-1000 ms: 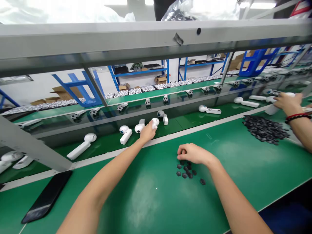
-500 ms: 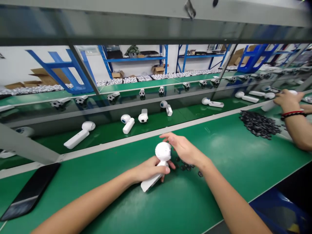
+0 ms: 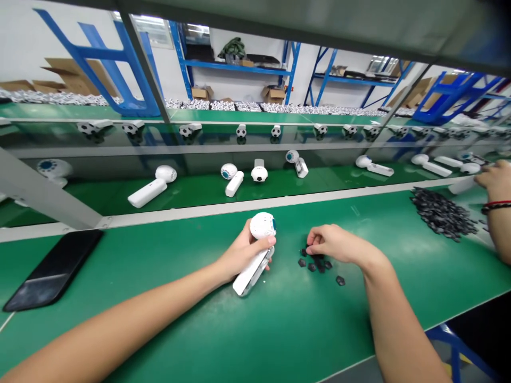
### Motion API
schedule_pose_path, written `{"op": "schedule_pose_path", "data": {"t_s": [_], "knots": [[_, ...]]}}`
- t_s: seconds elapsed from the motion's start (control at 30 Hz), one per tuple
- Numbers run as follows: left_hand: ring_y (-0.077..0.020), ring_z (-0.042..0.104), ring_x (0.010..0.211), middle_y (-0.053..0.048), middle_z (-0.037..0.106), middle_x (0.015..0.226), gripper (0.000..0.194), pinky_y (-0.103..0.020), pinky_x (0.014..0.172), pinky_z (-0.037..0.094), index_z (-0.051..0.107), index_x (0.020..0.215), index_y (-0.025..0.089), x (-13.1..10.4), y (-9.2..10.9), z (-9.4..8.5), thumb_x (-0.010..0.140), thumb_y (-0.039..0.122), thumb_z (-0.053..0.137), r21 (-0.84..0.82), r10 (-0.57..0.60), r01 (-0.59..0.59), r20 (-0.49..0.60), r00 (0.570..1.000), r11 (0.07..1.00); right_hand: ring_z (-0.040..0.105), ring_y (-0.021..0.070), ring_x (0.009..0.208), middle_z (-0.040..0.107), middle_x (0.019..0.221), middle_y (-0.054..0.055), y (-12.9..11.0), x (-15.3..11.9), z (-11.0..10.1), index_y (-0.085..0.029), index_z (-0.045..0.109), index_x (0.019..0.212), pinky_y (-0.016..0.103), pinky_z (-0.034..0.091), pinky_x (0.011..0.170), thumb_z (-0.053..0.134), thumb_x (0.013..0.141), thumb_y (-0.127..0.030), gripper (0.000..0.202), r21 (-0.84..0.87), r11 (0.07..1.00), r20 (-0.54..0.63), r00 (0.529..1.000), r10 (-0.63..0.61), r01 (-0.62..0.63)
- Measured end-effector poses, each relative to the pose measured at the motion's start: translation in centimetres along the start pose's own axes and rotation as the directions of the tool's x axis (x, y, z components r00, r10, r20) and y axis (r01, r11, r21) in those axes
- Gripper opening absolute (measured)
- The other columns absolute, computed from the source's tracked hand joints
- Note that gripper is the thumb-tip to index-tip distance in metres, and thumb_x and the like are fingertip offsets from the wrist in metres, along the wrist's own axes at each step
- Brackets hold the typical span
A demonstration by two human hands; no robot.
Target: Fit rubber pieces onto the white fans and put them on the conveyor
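Observation:
My left hand [image 3: 244, 252] is wrapped around a white handheld device [image 3: 252, 271] with a round ball head, holding it tilted above the green work surface. The ball carries a blue-ringed opening on its right side. To the right, my right hand [image 3: 333, 242] has its thumb and fingers pinched at a small group of black pentagonal pieces [image 3: 320, 265]. A dark piece shows at the fingertips, partly hidden by them. One loose black piece [image 3: 340, 280] lies a little apart, nearer to me.
Several white ball-headed devices [image 3: 147, 192] lie on the sunken green belt beyond the pale rail [image 3: 191, 211]. A black phone-like slab [image 3: 54, 271] rests at left. A large heap of black pieces [image 3: 441, 213] sits at right, near a co-worker's hand [image 3: 497, 181].
My right hand has moved away from the ball head, down and right to the black pieces. My left hand still holds the device, now turned slightly. The camera view has tilted downward.

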State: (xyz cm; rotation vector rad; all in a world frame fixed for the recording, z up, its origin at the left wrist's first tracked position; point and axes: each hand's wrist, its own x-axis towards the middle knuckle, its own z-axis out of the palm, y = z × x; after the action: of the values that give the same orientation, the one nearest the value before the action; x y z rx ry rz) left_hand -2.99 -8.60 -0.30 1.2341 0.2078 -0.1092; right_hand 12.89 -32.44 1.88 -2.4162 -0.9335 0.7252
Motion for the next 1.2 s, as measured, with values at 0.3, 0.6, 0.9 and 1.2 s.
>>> {"op": "schedule_pose_path", "data": {"t_s": [0.3, 0.6, 0.9, 1.2], "knots": [[-0.0184, 0.068, 0.063, -0.001, 0.063, 0.087, 0.053, -0.031, 0.047, 0.060, 0.043, 0.128, 0.028, 0.0, 0.0, -0.1, 0.094, 0.063, 0.063, -0.017, -0.005, 0.005, 0.009, 1.000, 1.000, 0.071, 0.0230, 0.077, 0.079, 0.086, 0.003, -3.3, 0.2, 0.5, -0.025, 0.078, 0.090, 0.033, 0.054, 0.067, 0.062, 0.095, -0.040, 0.023, 0.061, 0.991, -0.221, 0.970, -0.101, 0.117], [-0.0207, 0.068, 0.060, 0.000, 0.065, 0.076, 0.062, -0.032, 0.046, 0.059, 0.035, 0.141, 0.031, 0.4, -0.6, -0.3, 0.096, 0.068, 0.055, -0.008, -0.002, 0.002, -0.017, 1.000, 1.000, 0.077, 0.0239, 0.085, 0.081, 0.090, 0.004, -8.3, 0.4, 5.2, -0.024, 0.077, 0.093, 0.037, 0.063, 0.082, 0.076, 0.091, -0.045, 0.021, 0.518, 0.809, -0.286, 0.948, -0.142, 0.278], [-0.0146, 0.062, 0.058, 0.001, 0.061, 0.086, 0.077, -0.026, 0.045, 0.055, 0.035, 0.133, 0.027, -0.1, -0.3, 0.1, 0.081, 0.057, 0.082, 0.145, 0.110, -0.098, -0.076, 0.991, 0.984, 0.069, 0.0212, 0.073, 0.075, 0.078, 0.002, -8.3, 0.9, 5.9, -0.023, 0.064, 0.079, 0.030, 0.051, 0.065, 0.072, 0.092, -0.040, 0.023, 0.272, 0.908, -0.432, 0.883, -0.181, 0.319], [-0.0151, 0.061, 0.059, 0.002, 0.058, 0.086, 0.075, -0.029, 0.047, 0.054, 0.036, 0.131, 0.027, 0.4, -0.1, -0.2, 0.081, 0.058, 0.082, 0.165, 0.125, -0.111, -0.081, 0.989, 0.980, 0.059, 0.0184, 0.073, 0.069, 0.080, 0.000, -7.0, 3.2, 6.0, -0.023, 0.056, 0.079, 0.028, 0.043, 0.066, 0.063, 0.096, -0.034, 0.021, 0.112, 0.927, -0.413, 0.865, -0.285, 0.359]]}}
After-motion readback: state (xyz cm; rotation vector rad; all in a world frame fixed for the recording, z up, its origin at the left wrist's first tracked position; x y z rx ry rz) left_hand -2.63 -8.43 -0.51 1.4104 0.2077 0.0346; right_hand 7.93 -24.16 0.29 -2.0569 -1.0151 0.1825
